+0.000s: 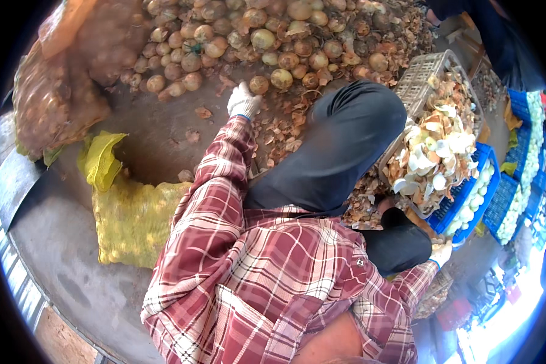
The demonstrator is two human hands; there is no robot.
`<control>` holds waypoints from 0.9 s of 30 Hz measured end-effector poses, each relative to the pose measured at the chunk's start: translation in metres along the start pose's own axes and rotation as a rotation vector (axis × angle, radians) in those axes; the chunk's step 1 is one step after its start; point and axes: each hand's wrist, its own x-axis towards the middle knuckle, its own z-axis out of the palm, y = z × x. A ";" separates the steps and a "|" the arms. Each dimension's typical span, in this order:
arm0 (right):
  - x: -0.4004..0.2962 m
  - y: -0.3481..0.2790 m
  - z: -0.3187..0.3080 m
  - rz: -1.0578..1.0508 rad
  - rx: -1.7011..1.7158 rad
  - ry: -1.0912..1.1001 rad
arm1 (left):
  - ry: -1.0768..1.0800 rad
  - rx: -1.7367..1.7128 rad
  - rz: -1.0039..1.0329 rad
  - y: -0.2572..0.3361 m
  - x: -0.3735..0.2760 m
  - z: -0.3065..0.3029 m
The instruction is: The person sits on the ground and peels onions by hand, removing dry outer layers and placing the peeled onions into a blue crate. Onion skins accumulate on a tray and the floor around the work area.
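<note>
My left hand [244, 102], in a pale knit glove, reaches over the floor at the near edge of a heap of unpeeled onions [262, 40]. Its fingers look apart, with nothing visible in them. Just right of its fingertips lies a brown onion [259, 85]; contact is unclear. My right hand [441, 253], also gloved, is low at the right beside the near corner of a blue plastic crate [492, 193]. Whether it grips anything is too small to tell. Peeled white onions [475, 201] lie in that crate.
A pale plastic basket [416, 77] heaped with onion skins [430, 152] stands right of my knee. A full yellow mesh sack [132, 223] and a large orange mesh sack [54, 100] are at left. More blue crates [505, 200] and another person's leg [505, 50] are at far right.
</note>
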 end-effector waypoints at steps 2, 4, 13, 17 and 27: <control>-0.028 -0.009 0.021 -0.064 -0.059 0.072 | 0.006 0.135 0.049 0.011 0.012 0.010; -0.048 -0.014 0.032 -0.109 -0.077 0.121 | -0.096 0.192 0.017 0.021 0.028 0.021; -0.111 -0.034 0.099 -0.329 -0.199 0.087 | -0.325 -1.394 -0.269 0.007 0.056 0.037; -0.157 -0.028 0.150 -0.636 -0.271 -0.313 | -0.512 -1.851 0.142 0.085 -0.036 -0.056; -0.270 -0.010 0.238 -1.642 -0.596 -0.552 | -0.901 -1.547 0.655 0.238 -0.218 -0.078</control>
